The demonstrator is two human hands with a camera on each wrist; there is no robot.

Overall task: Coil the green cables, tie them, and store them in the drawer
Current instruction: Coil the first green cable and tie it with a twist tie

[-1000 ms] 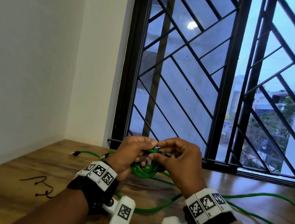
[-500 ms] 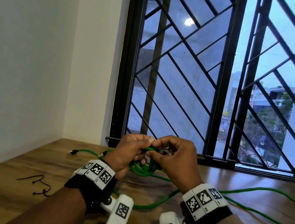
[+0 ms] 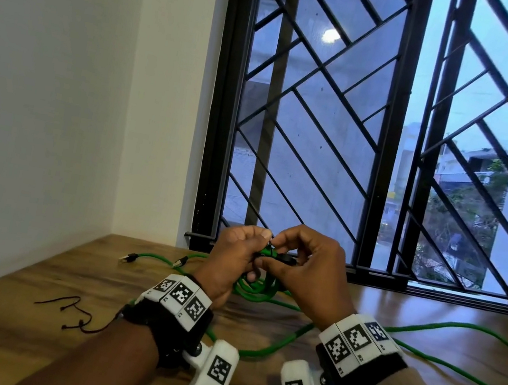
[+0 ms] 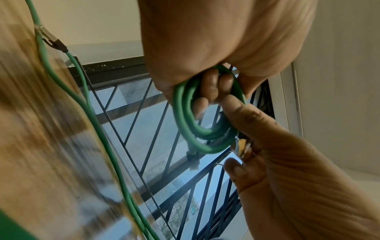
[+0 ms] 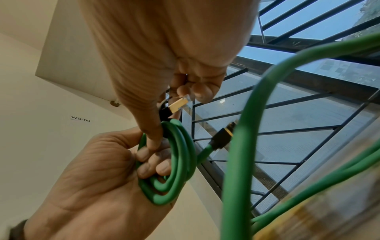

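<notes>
A small coil of green cable (image 3: pixel 254 289) hangs between my two hands above the wooden table (image 3: pixel 16 337). My left hand (image 3: pixel 257 250) grips the coil (image 5: pixel 180 162) with its fingers curled through the loops. My right hand (image 3: pixel 275 254) pinches the coil's gold plug end (image 5: pixel 179 104) in its fingertips, and its thumb presses on the loops. The coil's other plug (image 4: pixel 192 160) sticks out free below the loops. Longer green cables (image 3: pixel 458 333) lie loose across the table on the right. No drawer is in view.
A thin black tie string (image 3: pixel 72 313) lies on the table at the left. Two cable plugs (image 3: pixel 127 258) rest near the back left corner. A barred window (image 3: pixel 323 136) stands directly behind the hands, and a white wall (image 3: pixel 43 87) is on the left.
Both hands stay on the coil at about the same spot. The fingers have shifted slightly at the top of the coil, and the head view has drifted a little.
</notes>
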